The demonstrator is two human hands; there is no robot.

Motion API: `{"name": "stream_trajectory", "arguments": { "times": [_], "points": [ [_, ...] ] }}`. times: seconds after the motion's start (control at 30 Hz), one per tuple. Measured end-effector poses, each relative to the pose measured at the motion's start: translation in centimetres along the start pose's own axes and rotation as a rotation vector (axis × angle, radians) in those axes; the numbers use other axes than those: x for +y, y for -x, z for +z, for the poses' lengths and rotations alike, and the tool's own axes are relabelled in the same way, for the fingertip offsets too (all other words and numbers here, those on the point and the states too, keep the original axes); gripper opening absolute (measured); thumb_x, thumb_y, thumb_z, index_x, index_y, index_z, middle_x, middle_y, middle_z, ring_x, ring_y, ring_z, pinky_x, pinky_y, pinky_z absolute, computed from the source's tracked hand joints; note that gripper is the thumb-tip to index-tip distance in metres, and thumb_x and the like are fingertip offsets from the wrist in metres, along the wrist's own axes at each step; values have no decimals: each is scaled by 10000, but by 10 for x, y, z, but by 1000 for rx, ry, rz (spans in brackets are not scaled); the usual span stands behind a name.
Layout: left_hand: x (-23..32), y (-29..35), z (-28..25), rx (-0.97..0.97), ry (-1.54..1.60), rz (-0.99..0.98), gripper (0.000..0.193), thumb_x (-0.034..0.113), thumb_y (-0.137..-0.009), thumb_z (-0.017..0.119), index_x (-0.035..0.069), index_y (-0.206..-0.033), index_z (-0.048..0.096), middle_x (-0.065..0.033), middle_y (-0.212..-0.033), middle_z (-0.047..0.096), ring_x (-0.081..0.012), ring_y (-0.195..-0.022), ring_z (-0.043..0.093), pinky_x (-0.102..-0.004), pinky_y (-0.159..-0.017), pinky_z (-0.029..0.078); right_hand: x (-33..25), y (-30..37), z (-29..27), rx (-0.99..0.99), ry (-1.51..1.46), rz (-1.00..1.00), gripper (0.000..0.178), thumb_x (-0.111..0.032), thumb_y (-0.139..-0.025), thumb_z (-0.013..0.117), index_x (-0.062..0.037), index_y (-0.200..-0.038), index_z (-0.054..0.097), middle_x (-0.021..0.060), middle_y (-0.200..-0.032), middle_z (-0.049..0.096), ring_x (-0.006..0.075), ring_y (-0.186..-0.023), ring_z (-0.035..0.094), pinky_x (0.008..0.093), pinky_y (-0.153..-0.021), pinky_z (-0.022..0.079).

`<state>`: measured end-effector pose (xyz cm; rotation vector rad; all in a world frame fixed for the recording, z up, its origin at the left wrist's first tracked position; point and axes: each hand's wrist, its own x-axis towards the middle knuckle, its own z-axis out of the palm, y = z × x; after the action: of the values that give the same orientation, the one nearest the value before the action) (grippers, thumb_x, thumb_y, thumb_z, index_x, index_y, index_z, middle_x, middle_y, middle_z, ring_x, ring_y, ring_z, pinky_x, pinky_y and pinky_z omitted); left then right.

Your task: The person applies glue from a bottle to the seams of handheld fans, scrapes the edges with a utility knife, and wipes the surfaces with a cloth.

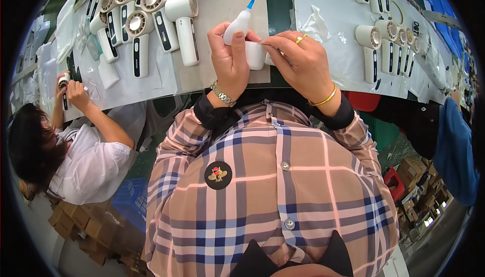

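My left hand (230,57) is closed around a white squeeze bottle (238,26) with a blue needle tip, which points up and away from me. Beside its thumb is a white rounded part (254,56), perhaps a piece of a handheld fan; the fingers partly hide how it is held. My right hand (299,62) is closed in a pinch close to the left fingertips. Something thin and small shows at its fingertips, too small to name. Both hands are above the front edge of the worktable.
White handheld fans (189,34) lie grouped on the table at the left, and more fans (372,49) lie at the right. A crumpled white wrapper (316,24) rests beyond my right hand. At the left a co-worker (88,150) holds a fan. Cardboard boxes (96,226) stand on the floor.
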<state>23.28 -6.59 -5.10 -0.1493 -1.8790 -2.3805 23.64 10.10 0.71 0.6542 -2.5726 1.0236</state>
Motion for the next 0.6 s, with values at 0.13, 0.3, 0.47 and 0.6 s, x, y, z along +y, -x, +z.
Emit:
{"name": "stream_trajectory", "arguments": {
  "times": [0.13,0.3,0.47,0.6],
  "points": [
    [-3,-1,0,-8,1,36,244,238,-1121,475,45,-1232,376,-117,-957,680,-121,-851,636,-258,-761,522,0,0,0,-10,9,4,142,-36,-853,751,-58,-993,732,88,-897,730,261,-775,700,341,-674,546],
    [-3,-1,-2,-16,-10,32,243,235,-1120,476,44,-1234,377,-112,-963,681,-119,-854,638,-257,-756,521,0,0,0,-19,17,7,147,-35,-853,751,-57,-997,731,88,-900,732,261,-780,702,343,-677,549],
    [-2,-1,-2,-13,-41,43,243,234,-1120,475,45,-1235,377,-110,-952,685,-115,-840,639,-253,-746,520,0,-1,1,-19,43,-9,151,-46,-854,754,-61,-1003,729,82,-899,733,257,-783,703,339,-675,548],
    [-3,0,-2,-20,-64,40,258,258,-1125,466,48,-1248,379,-131,-962,689,-140,-876,650,-271,-801,521,-4,-2,-1,-23,113,-43,149,-61,-859,754,-66,-1005,726,73,-897,732,249,-782,702,336,-674,545]
  ]
}}
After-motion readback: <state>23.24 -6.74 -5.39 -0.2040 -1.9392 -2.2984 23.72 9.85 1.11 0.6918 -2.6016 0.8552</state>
